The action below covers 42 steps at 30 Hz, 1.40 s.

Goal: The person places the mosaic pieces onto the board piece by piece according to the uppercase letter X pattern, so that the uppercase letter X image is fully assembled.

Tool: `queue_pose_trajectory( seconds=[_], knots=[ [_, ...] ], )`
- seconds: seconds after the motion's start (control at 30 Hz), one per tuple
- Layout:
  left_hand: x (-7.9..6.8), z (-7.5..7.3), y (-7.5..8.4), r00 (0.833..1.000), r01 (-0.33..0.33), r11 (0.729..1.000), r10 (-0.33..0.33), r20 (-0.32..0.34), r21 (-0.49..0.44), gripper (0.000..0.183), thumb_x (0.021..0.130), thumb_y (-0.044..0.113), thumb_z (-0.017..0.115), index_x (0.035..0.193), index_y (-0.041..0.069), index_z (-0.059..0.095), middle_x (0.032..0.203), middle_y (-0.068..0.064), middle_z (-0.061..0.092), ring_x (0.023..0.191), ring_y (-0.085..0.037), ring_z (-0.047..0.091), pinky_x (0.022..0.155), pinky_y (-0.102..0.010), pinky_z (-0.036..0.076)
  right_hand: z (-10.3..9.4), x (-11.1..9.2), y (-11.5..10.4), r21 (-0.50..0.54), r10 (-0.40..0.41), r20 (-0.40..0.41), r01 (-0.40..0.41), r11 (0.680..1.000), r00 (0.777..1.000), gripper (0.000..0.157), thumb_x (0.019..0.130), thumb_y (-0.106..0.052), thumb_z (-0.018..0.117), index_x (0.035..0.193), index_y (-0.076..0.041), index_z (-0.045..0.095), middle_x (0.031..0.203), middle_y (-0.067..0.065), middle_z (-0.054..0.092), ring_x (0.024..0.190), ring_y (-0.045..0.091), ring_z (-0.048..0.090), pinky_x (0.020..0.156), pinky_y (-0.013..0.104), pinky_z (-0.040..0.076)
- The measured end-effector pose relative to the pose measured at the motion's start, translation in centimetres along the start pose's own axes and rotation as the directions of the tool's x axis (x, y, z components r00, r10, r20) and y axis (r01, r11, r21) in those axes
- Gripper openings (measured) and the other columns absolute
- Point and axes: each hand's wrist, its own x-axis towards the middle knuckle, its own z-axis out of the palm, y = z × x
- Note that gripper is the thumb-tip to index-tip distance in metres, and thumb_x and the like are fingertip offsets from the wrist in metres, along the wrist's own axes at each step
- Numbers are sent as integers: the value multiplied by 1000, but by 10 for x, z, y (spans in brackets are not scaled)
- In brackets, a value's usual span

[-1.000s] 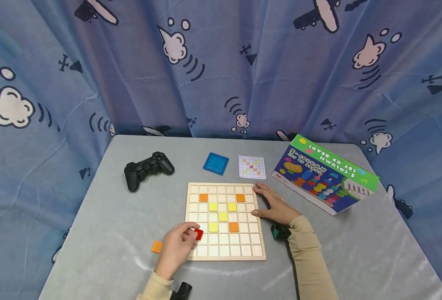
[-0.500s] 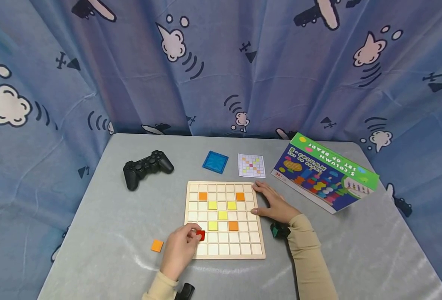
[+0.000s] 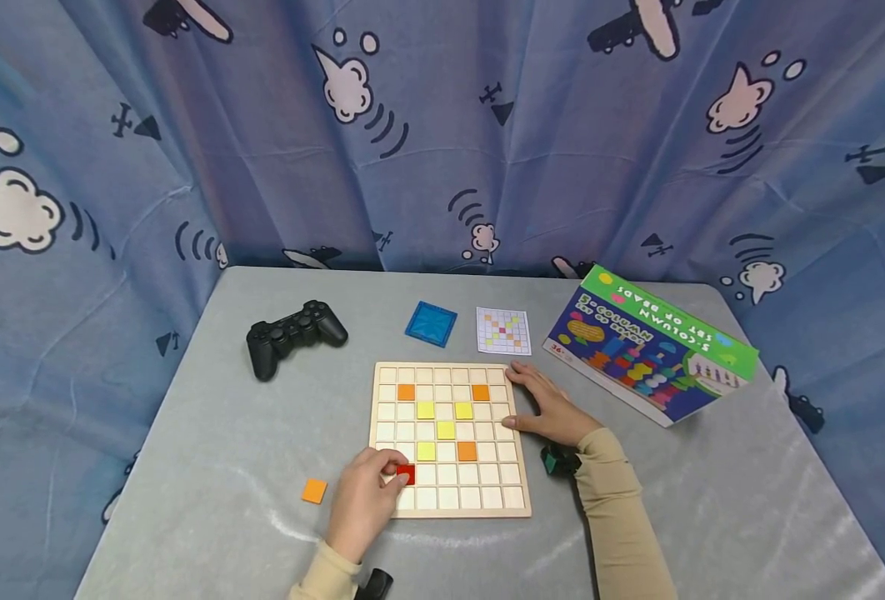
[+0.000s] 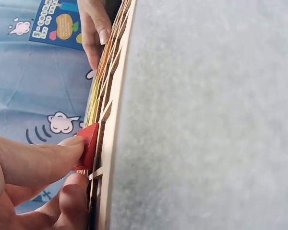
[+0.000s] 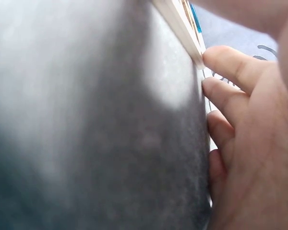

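Observation:
My left hand (image 3: 365, 502) pinches a small red square tile (image 3: 407, 474) between thumb and fingers, over the lower left cells of a wooden grid board (image 3: 457, 513). In the left wrist view the red tile (image 4: 89, 146) stands tilted, its lower edge right at the grid's slats. Several orange and yellow tiles (image 3: 446, 430) sit in cells of the board. My right hand (image 3: 553, 415) rests at the board's right edge, thumb and fingertips touching its frame. In the right wrist view its fingers (image 5: 230, 64) reach to the board's corner, loosely extended.
A loose orange tile (image 3: 314, 491) lies left of the board. Behind are a black game controller (image 3: 297, 336), a blue square tray (image 3: 431, 324) and a pattern card (image 3: 504, 331) with a coloured grid. A toy box (image 3: 648, 350) stands at the back right, near the right hand.
My left hand has moved slightly to the right with the red tile, which now lies over a cell near the board's left side. My right hand has stayed at the board's edge.

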Motion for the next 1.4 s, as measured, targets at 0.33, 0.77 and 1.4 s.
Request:
queue_pose_trajectory(
  seconds=[0.33, 0.77, 1.4],
  knots=[
    [2, 3, 1, 999, -47, 998, 48, -3, 49, 16, 78, 9, 78, 89, 16, 69, 75, 7, 50, 62, -4, 41, 55, -19, 35, -3, 3, 2, -3, -8, -7, 8, 1000, 1000, 86, 84, -49, 69, 151, -17, 27, 160, 7, 14, 147, 35, 5, 108, 67, 8],
    [-3, -19, 8, 1000, -1, 1000, 2, -17, 26, 21, 83, 13, 74, 103, 13, 68, 77, 7, 52, 62, -3, 43, 55, -20, 36, -4, 2, 1, -9, -28, -12, 28, 1000, 1000, 85, 84, -48, 69, 151, -15, 29, 159, 9, 16, 146, 37, 7, 108, 67, 9],
    [-18, -81, -50, 963, 268, 945, -258, -75, 190, 30, 85, 19, 72, 111, 5, 64, 89, -8, 56, 71, -19, 51, 64, -35, 42, 0, -3, 2, 2, -23, -15, 23, 1000, 1000, 86, 83, -48, 70, 151, -17, 29, 159, 7, 17, 147, 34, 7, 109, 66, 9]
  ],
)
